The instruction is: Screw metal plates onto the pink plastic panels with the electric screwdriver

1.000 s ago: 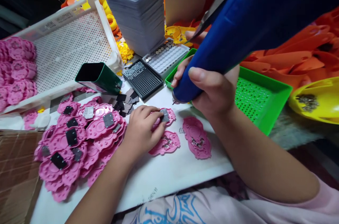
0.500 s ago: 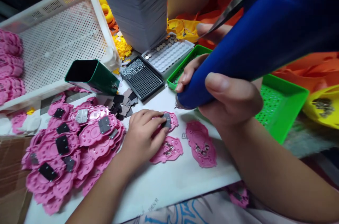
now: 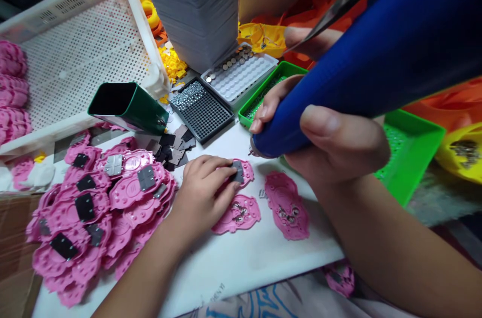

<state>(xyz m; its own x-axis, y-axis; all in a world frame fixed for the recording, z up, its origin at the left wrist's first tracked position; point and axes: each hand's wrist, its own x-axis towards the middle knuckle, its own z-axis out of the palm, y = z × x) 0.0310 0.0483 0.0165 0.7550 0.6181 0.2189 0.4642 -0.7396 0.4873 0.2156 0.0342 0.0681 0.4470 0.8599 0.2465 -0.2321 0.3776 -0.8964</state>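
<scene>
My left hand point(image 3: 206, 192) rests on the white tabletop, its fingertips holding a pink plastic part point(image 3: 247, 171) by the grey cover point(image 3: 237, 171) on it. My right hand point(image 3: 339, 145) is wrapped around a blue electric screwdriver point(image 3: 324, 92), its tip in the air just above and right of that part. A pointed metal tool point(image 3: 339, 2), perhaps tweezers, lies along the screwdriver by the fingers. Below my left fingers is a second pink part point(image 3: 241, 213) with metal contacts. To its right lies another pink part point(image 3: 288, 205), also with contacts.
Pink parts with covers form a heap point(image 3: 90, 212) at left. Beyond are loose covers point(image 3: 176, 147), a dark green box point(image 3: 128, 107), a black screw tray point(image 3: 203, 112), a tall stack of grey trays point(image 3: 192, 12) and a white crate point(image 3: 83, 47). Green bins point(image 3: 417, 142) stand behind my right hand.
My right hand and the screwdriver have shifted slightly to the right. My left hand stays on the pink part. The view has moved a little.
</scene>
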